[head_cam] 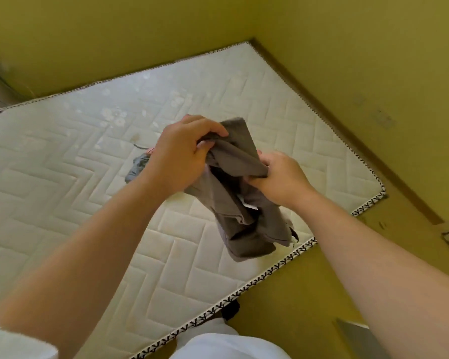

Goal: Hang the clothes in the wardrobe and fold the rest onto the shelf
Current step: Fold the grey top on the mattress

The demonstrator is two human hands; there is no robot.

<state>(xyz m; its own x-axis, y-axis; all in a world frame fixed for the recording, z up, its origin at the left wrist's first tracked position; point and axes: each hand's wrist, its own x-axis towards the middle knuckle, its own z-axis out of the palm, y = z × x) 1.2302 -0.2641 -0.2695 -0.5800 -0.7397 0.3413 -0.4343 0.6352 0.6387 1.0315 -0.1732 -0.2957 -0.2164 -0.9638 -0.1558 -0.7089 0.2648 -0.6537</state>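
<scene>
Both hands hold a grey-brown garment (244, 203) in the air above the mattress (62, 164). The left hand (184, 154) grips its upper edge, the fingers curled around the cloth. The right hand (278, 177) pinches a fold just beside it. The rest of the garment hangs down crumpled. Behind the left wrist, another grey cloth (138, 169) lies on the mattress.

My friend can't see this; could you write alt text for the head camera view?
The left hand and right hand grip a crumpled grey-brown garment above a white quilted mattress. Another grey garment lies on it behind the left wrist.
</scene>
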